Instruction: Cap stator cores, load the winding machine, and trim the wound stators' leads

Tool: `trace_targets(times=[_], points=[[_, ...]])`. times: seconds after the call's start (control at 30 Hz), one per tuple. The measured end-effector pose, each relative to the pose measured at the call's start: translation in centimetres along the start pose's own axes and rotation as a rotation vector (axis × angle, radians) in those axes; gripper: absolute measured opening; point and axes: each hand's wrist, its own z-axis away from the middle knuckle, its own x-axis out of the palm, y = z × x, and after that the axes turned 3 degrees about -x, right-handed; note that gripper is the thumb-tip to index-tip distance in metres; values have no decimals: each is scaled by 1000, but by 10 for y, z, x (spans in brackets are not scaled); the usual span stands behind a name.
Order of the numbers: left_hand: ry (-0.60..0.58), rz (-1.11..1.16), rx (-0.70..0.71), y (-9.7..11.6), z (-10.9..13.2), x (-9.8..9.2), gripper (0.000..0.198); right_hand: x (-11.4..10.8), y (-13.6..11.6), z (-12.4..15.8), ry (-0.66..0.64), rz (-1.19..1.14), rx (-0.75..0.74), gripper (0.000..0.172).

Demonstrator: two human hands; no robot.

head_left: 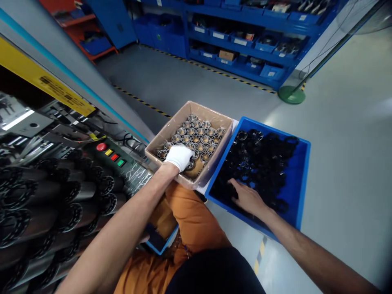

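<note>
My left hand (180,157), in a white glove, reaches into a plastic-lined cardboard box (161,136). Its fingers are curled downward and mostly hidden. A dark-rimmed ring part (190,165) shows right beside the fingertips; whether they grip it is unclear. Rows of round silver metal parts (196,139) stand in the box around this hand. My bare right hand (248,199) is inside a blue bin (306,175), over a pile of small black parts (260,163). Its thumb and index finger are apart, with nothing visible between them; the other fingers are partly hidden.
At left stand stacked dark metal cylinders (76,192) beside a machine with a button panel (114,157). Another blue bin (171,241) sits low by my legs. Blue shelving (239,73) holds bins at the back, near a green round stand base (291,94).
</note>
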Motion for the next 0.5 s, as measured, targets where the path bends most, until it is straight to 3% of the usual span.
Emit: trace_targets(times=[0.13,0.17,0.23,0.3,0.37,0.4,0.5], points=[[223,215,-11,-1,38,-24,27,-4,0,1,18,7,-13,39],[260,296,-20,1,51,-30,32,-6,0,1,36,7,-8,39],[268,645,-48,9,86,-40,46,-13,0,1,92,5,9,40],[192,1195,-103,18,127,-45,55,-21,0,4,171,-4,24,36],[115,1703,-186,29,172,-42,55,-29,1,9,253,-23,27,36],[108,1848,-239,34,194,-35,53,-33,3,13,289,-35,24,39],[217,2002,-442,45,251,3,55,-42,6,23,391,-68,15,44]])
